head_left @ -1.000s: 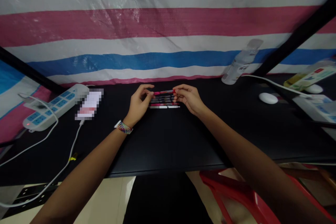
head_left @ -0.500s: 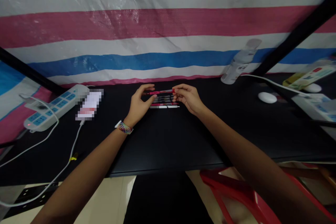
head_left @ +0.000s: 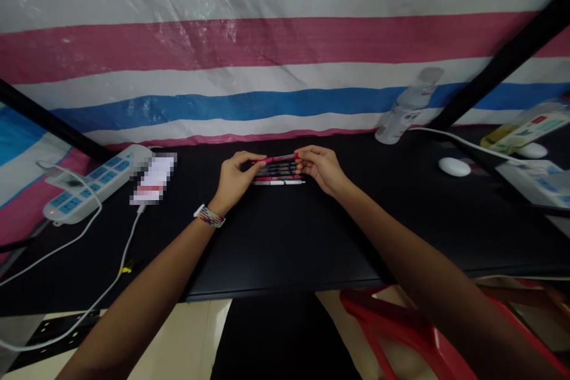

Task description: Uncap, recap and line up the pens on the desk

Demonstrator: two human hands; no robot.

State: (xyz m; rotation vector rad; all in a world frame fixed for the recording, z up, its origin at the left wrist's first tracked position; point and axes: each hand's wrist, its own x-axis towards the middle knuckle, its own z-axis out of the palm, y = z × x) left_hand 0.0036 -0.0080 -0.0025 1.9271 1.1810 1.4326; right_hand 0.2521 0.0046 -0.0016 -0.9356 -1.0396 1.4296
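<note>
Now my left hand (head_left: 232,181) and right hand (head_left: 321,167) pinch opposite ends of red pen (head_left: 280,158) above pen row (head_left: 279,176).

phone (head_left: 152,179) blurred, red chair (head_left: 401,326) cut off

Left hand (head_left: 235,177) and right hand (head_left: 323,167) pinching a red pen (head_left: 279,158) by its ends, above a row of pens (head_left: 278,176) on black table (head_left: 285,237), striped tarp (head_left: 249,47) behind

Bare tabletop (head_left: 285,231) lies open; power strip (head_left: 89,185) and bottle (head_left: 407,108) flank it.
</note>
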